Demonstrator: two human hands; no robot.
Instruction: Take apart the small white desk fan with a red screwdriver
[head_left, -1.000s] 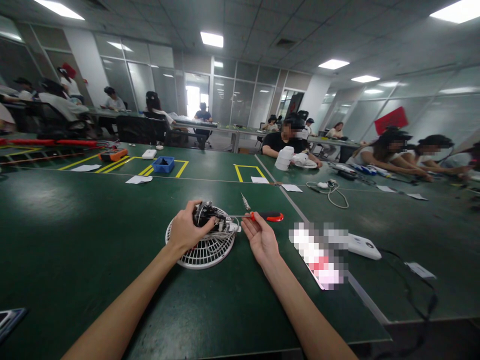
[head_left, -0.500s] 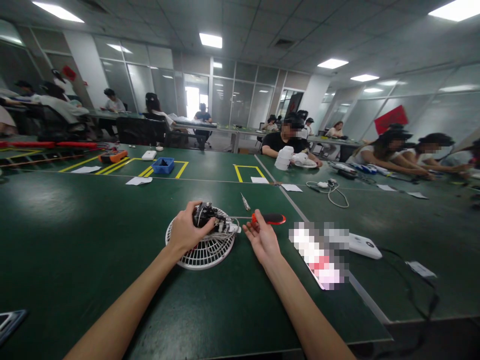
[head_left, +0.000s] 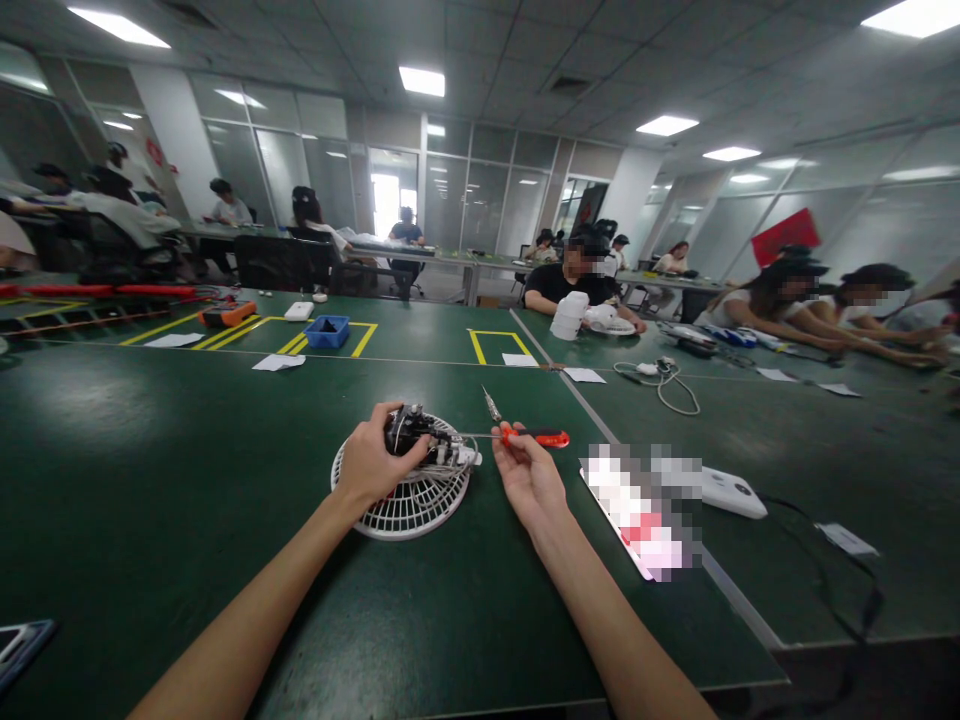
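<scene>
The left hand [head_left: 371, 462] is clasped over the dark motor block [head_left: 420, 430], which sits on the round white plastic fan grille [head_left: 412, 510] on the green table mat [head_left: 187, 480], while the right hand [head_left: 529, 478] (palm up, fingers curled lightly) pinches the shaft end of the red-and-black-handled screwdriver [head_left: 536, 437]. The screwdriver lies almost level, long axis left to right, tip at the block's right side, handle pointing right. To drive well, I judge, hold the shaft straight and pin the block firmly — a slack pinch may slip.
</scene>
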